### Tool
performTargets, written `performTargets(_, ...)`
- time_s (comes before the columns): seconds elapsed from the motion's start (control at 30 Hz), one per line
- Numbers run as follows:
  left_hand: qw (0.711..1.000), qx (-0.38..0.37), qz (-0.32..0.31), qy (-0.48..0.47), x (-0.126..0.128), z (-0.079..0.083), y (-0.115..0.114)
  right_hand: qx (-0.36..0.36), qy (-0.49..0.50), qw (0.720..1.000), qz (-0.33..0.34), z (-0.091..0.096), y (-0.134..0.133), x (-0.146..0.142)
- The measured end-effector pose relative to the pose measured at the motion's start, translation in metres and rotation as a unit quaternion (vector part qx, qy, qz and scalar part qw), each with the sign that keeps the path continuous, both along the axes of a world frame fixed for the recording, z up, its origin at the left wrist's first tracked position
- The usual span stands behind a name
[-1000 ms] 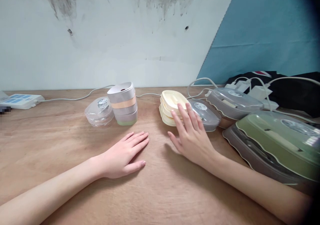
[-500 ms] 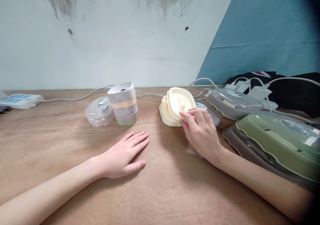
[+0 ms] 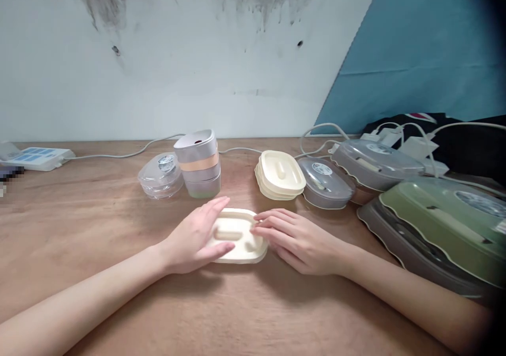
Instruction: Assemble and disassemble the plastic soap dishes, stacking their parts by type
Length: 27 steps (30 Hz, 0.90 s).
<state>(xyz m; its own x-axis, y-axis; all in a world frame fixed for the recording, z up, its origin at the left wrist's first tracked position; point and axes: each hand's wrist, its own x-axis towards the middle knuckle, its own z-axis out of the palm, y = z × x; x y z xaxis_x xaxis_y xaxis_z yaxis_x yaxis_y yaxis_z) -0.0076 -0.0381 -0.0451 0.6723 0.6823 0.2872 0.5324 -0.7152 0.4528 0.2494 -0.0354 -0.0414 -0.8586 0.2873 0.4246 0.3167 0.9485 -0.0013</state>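
A cream plastic lid (image 3: 236,235) lies flat on the wooden table (image 3: 98,229) in front of me. My left hand (image 3: 195,237) cups its left edge, fingers curved around the rim and thumb at the front. My right hand (image 3: 294,237) rests at its right edge, fingertips laid on the lid's top. Behind it stands a stack of cream lids (image 3: 280,175).
A clear lidded dish (image 3: 160,176) and a stack of grey, peach and green containers (image 3: 198,164) stand at centre left. Grey and green lidded trays (image 3: 435,224) fill the right side, with white cables and chargers (image 3: 411,145) behind. A power strip (image 3: 37,157) lies far left.
My right hand lifted the top cream lid off the stack and brought it down to the table in front. My left hand moved right onto its left edge.
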Motion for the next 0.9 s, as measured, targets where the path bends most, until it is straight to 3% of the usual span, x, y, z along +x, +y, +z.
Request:
performTargets(0.13,0.997,-0.020,-0.054,0.052,0.0010,0.0016,-0.0006,-0.013,0.036,0.996,-0.083,-0.0023,-0.0010,0.0022)
performTargets(0.23,0.995,-0.056,-0.040,0.069,0.0003,0.0036,-0.0015,-0.066,0.039,0.990,-0.122,-0.0028,-0.0014,0.0040)
performTargets(0.47,0.993,-0.070,-0.026,0.090,0.0005,0.0040,-0.0009,-0.175,-0.084,0.970,-0.148,-0.0026,-0.0006,0.0057)
performTargets(0.9,0.995,-0.037,-0.046,0.085,0.0011,0.0041,0.0000,-0.187,-0.064,0.970,-0.143,-0.0021,-0.0013,0.0042)
